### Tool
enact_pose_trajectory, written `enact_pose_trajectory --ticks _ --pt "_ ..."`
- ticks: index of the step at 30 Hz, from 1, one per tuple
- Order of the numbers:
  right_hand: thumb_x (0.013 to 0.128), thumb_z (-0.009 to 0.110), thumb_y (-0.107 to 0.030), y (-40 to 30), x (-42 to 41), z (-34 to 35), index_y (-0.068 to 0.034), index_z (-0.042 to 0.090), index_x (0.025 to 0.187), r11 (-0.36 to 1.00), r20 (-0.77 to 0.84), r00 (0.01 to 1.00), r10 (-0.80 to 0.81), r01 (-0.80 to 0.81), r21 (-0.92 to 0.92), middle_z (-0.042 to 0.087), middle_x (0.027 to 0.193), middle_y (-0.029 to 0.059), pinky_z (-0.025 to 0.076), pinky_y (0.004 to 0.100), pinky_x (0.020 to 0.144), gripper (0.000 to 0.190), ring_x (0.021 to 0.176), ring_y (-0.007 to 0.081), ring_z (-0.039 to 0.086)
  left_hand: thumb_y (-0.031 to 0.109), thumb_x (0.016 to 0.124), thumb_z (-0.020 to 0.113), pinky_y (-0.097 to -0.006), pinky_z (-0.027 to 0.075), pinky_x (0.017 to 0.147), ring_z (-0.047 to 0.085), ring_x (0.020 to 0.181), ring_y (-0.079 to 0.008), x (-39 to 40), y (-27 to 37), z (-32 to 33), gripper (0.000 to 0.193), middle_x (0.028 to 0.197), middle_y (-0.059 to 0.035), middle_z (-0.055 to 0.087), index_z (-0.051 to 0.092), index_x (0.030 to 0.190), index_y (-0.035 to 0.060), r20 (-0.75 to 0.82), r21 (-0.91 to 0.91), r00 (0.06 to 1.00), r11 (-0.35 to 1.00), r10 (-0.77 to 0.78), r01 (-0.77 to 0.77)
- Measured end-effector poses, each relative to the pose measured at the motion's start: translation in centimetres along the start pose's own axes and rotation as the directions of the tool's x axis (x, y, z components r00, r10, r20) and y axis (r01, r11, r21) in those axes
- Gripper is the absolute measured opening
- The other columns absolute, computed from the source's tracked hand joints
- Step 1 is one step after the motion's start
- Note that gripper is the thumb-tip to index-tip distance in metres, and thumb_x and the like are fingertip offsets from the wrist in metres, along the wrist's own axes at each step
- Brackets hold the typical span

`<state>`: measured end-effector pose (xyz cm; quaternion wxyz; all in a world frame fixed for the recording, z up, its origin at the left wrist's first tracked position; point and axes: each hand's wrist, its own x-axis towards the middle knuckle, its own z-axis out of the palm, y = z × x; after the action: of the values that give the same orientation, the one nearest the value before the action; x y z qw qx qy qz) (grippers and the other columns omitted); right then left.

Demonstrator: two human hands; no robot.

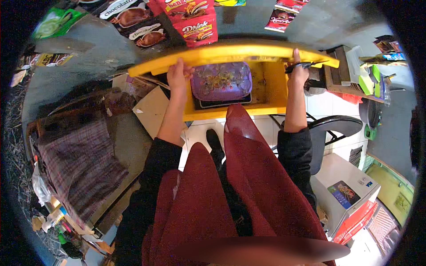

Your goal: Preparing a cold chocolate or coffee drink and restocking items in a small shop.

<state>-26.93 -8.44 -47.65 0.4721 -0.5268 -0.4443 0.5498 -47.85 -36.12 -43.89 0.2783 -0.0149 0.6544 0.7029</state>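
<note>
My left hand [178, 76] and my right hand [299, 73] grip a long yellow plastic lid [229, 55], one towards each end. The lid is raised at the far side of a yellow plastic box [273, 88], whose inside shows. Black-handled scissors [301, 66] are also in my right hand, against the lid's near edge. Inside the box, a purple plastic tray [221, 94] holds several clear items that look like drinking glasses [221, 76]. Beneath the tray, a dark container with a pale rim [229, 103] partly shows.
Drink sachets [199, 25] hang beyond the lid. A wooden shelf [339, 88] stands right of the box, above a dark chair [336, 124] and a white carton [346, 179]. To the left are a cardboard piece [151, 111] and a plaid cloth [83, 159].
</note>
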Motion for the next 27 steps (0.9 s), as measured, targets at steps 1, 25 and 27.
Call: enact_pose_trajectory --ticks 1,25,27 --pt "0.067 0.077 -0.035 0.0 1.3 0.9 -0.001 0.057 0.096 0.982 -0.049 0.987 -0.154 0.148 -0.117 0.058 0.079 0.0059 0.044 0.0277 0.050 0.049 0.060 0.0126 0.055 0.034 0.086 0.054 -0.0243 0.044 0.059 0.056 0.070 -0.0105 0.3 -0.9 0.7 0.027 0.078 -0.0037 0.055 0.049 0.082 0.0082 -0.001 0.003 1.000 1.000 0.005 -0.005" --pt "0.066 0.076 -0.036 -6.3 1.5 5.5 0.006 0.055 0.056 0.669 0.035 0.753 -0.658 0.605 -0.431 0.051 0.055 0.0026 0.040 0.0290 0.052 0.048 0.049 0.0122 0.043 0.030 0.080 0.055 -0.0425 0.048 0.075 0.059 0.090 -0.0313 16.6 -41.0 -8.4 0.028 0.095 -0.0135 0.063 0.063 0.098 0.0095 0.123 0.990 0.969 -0.038 -0.215 -0.134" --pt "0.066 0.077 -0.033 -6.1 3.4 3.9 0.007 0.057 0.063 0.697 0.065 0.786 -0.614 0.579 -0.423 0.055 0.060 0.0042 0.043 0.0279 0.055 0.044 0.050 0.0138 0.046 0.030 0.080 0.055 -0.0423 0.048 0.075 0.060 0.090 -0.0309 14.5 -40.5 -8.2 0.027 0.094 -0.0131 0.063 0.063 0.097 0.0098 0.069 0.994 0.969 -0.070 -0.237 -0.088"
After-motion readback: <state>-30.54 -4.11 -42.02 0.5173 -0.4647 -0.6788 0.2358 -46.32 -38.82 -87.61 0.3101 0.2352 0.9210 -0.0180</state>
